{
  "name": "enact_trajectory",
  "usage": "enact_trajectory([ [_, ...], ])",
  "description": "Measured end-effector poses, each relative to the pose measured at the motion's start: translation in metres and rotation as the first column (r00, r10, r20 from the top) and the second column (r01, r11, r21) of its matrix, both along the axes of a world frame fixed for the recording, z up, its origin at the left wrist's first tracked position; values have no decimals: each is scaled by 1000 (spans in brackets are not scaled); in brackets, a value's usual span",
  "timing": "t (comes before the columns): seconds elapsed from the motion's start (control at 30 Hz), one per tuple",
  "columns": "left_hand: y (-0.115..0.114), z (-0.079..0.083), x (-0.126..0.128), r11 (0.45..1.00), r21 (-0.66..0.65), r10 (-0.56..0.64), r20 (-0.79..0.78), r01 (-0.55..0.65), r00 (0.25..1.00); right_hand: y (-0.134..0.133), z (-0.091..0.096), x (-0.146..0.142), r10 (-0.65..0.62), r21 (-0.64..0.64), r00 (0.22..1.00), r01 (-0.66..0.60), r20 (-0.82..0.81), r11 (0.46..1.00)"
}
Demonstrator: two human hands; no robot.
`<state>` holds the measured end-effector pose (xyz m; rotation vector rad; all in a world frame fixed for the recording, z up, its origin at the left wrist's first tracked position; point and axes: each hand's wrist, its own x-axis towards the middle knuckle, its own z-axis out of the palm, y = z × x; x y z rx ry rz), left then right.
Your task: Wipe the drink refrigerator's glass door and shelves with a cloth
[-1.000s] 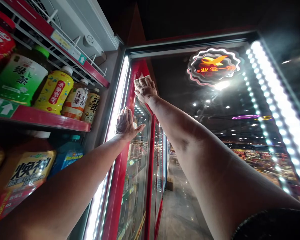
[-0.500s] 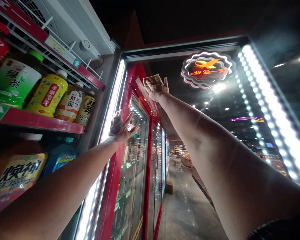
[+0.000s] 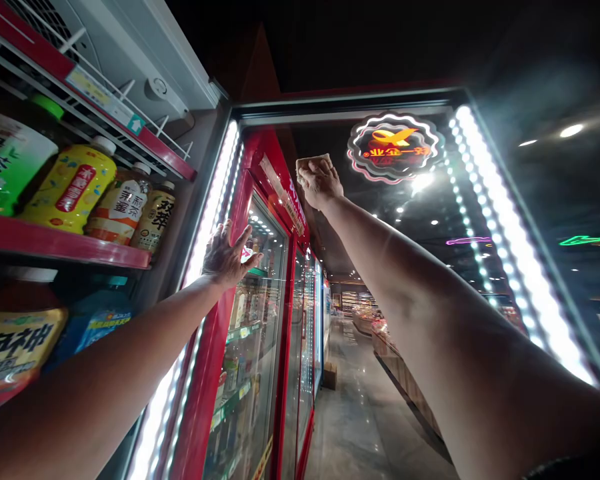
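At twelve o'clock, hold cloth (image 3: 313,161) flat against door glass (image 3: 405,210) with right hand (image 3: 324,183), apparently mid-wipe; at nine, spread empty left hand (image 3: 227,257); next, preferably stroke evenly.

Pale tan cloth (image 3: 307,161), flat against clear glass door (image 3: 420,210), near its top

Cloth (image 3: 311,160) partly hidden by right hand (image 3: 322,184), green-capped bottle (image 3: 17,157) cut by left edge
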<state>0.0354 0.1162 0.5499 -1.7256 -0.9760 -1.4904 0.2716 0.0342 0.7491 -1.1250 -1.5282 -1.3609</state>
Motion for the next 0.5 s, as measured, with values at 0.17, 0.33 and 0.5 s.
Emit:
enact_trajectory([
  [0.17,1,0,1,1000,-6,-10,17,10,1000,-11,-5,30,-17,66,999,19,-38,998],
  [0.33,-1,1,2,996,-80,47,11,-46,999,-18,-5,53,-39,59,998,42,-53,997],
  [0.5,-5,1,2,989,-109,102,-4,-102,995,-29,-10,74,-61,75,994,68,-88,995],
])
